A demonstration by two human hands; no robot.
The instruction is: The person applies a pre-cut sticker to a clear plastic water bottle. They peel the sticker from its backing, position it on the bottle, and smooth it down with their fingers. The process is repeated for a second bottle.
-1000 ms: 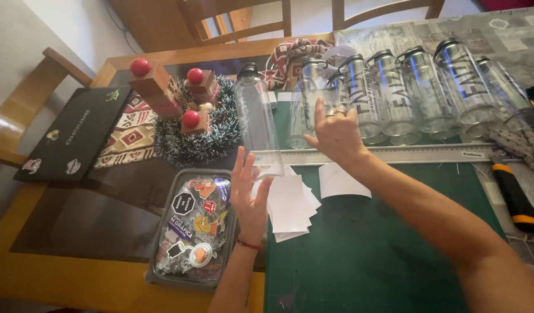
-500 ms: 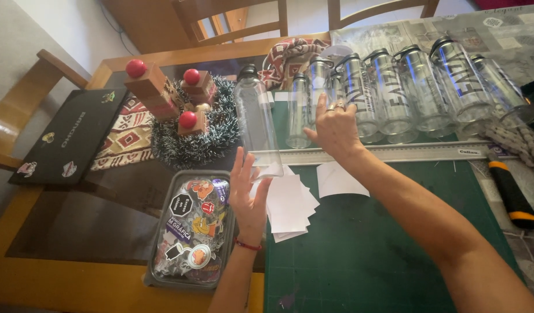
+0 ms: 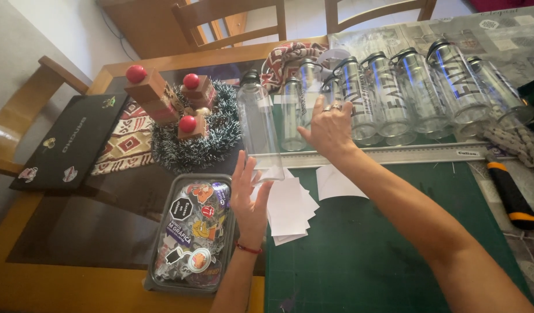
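Observation:
A clear plastic bottle with a black cap [image 3: 260,127] stands upright at the near left of a row of similar bottles [image 3: 417,93]. My left hand [image 3: 248,194] is raised flat with fingers apart, its fingertips at the bottle's base. My right hand [image 3: 329,128], wearing rings, reaches forward with spread fingers and touches the bottles in the row just right of it. Under my left hand lies a small pile of white paper sheets [image 3: 291,208] on a green cutting mat [image 3: 383,255].
A metal ruler [image 3: 394,154] lies across the mat's far edge. A sticker-covered tin [image 3: 191,232] sits left of the mat. Behind it are a tinsel wreath with wooden blocks and red balls [image 3: 186,124] and a black laptop [image 3: 70,148]. An orange-black cutter [image 3: 510,197] lies right.
Both hands have stayed nearly in place; my left hand has crept slightly up toward the bottle's base. The view has shifted a little.

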